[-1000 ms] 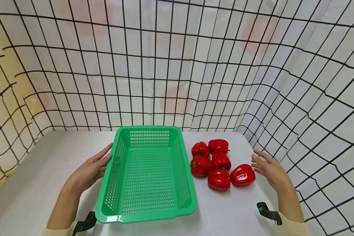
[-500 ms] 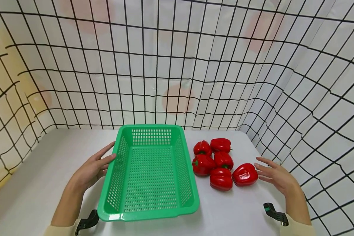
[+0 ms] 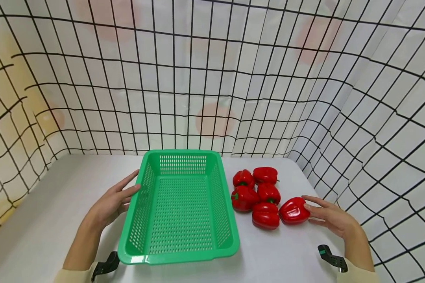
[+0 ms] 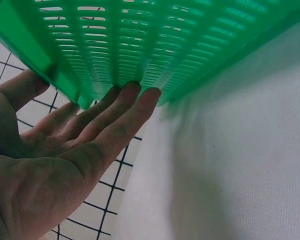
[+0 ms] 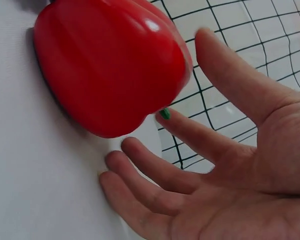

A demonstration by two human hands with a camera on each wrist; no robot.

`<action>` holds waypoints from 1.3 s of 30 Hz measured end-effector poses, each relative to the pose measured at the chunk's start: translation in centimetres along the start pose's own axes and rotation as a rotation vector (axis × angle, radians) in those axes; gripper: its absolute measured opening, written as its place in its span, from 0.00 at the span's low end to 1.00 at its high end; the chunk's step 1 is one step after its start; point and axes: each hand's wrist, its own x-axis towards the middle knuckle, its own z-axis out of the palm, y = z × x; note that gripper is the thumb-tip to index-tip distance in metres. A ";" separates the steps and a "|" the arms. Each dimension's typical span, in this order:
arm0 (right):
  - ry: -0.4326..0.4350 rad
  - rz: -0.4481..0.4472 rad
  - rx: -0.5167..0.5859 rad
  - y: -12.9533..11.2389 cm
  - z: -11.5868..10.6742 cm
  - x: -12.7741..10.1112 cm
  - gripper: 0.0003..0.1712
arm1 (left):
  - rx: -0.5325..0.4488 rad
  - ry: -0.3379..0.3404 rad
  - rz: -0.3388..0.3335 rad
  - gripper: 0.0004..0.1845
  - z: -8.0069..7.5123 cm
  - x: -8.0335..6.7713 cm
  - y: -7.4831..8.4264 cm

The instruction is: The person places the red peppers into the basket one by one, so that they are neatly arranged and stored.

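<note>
A green plastic basket (image 3: 180, 212) with slotted walls stands on the white table, nothing inside it. My left hand (image 3: 108, 206) lies along its left side; in the left wrist view the outstretched fingertips (image 4: 149, 95) rest against the slotted wall, and the thumb is up by the rim. To the basket's right is a cluster of red bell peppers (image 3: 265, 215). My right hand (image 3: 334, 221) is at the rightmost bell pepper (image 3: 293, 211), its fingers spread. In the right wrist view thumb and fingers stand around the stem end of that bell pepper (image 5: 112, 65), not closed on it.
Black wire grid (image 3: 194, 90) over a white printed sheet rises behind the table and along both sides. The right-hand grid (image 3: 382, 137) stands close beyond my right hand. Dark straps (image 3: 331, 257) sit at both wrists.
My right hand has come down and left from beside the rightmost bell pepper to its right end. The left hand stays at the basket's side. The head view has shifted slightly.
</note>
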 end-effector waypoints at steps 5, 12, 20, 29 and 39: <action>-0.063 0.012 0.021 -0.2 0.3 0.5 0.48 | -0.004 -0.004 0.000 0.39 -0.1 0.0 0.0; -0.114 0.014 0.042 -0.3 0.6 1.1 0.49 | 0.008 0.019 -0.008 0.40 -0.1 -0.1 0.1; -0.102 -0.008 0.010 -0.4 0.6 1.1 0.48 | 0.009 0.032 -0.012 0.40 0.0 -0.2 0.1; -0.089 -0.032 0.056 -0.1 0.5 1.8 0.48 | -0.008 0.007 -0.010 0.39 -0.1 0.1 0.1; -0.053 0.004 0.120 -0.6 0.9 1.8 0.55 | -0.014 0.012 -0.006 0.39 -0.1 0.1 0.1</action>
